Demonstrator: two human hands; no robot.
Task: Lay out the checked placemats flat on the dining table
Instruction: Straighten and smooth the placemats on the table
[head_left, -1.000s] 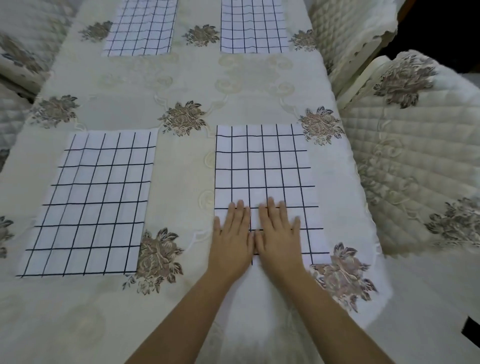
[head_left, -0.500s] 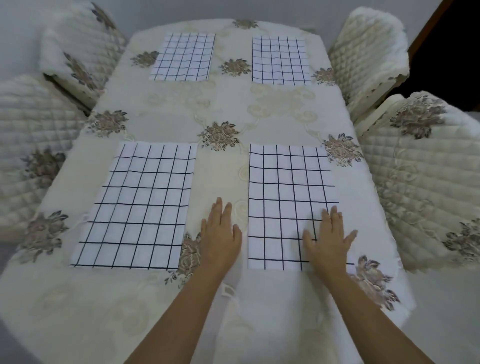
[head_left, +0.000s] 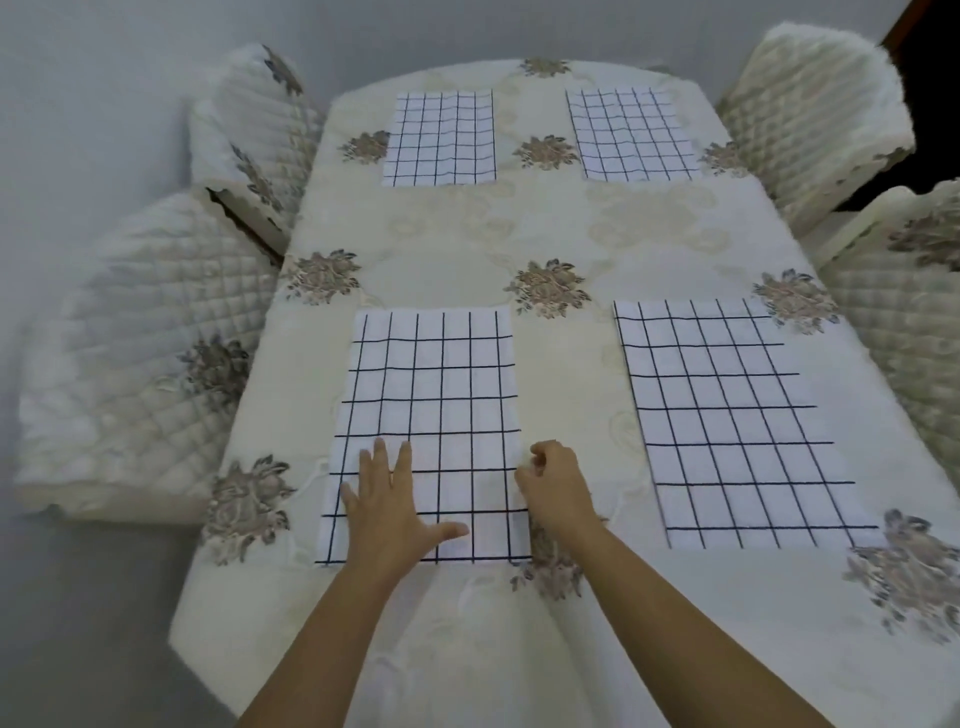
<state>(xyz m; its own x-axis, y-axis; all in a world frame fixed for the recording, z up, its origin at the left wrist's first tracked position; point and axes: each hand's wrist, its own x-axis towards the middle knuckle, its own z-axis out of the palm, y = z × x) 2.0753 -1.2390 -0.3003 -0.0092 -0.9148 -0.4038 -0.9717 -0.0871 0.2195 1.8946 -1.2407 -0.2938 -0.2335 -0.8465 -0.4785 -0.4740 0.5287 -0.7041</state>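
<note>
Four white placemats with dark checks lie flat on the dining table (head_left: 566, 228), which has a cream flowered cloth. My left hand (head_left: 392, 514) rests flat with fingers spread on the near end of the near-left placemat (head_left: 431, 384). My right hand (head_left: 556, 488) is at that mat's right edge, its fingers curled onto the edge. The near-right placemat (head_left: 727, 415) lies apart from both hands. The far-left placemat (head_left: 441, 137) and the far-right placemat (head_left: 631, 135) lie at the table's far end.
Quilted cream chairs flank the table: two on the left (head_left: 140, 353) (head_left: 249, 130) and two on the right (head_left: 810, 119) (head_left: 909, 322). The tablecloth hangs over the near edge below my forearms. Grey floor shows at the left.
Both hands left the near-right placemat and moved left to the near-left one. My left hand now lies on it and my right hand has curled at its right edge. The view pulled back.
</note>
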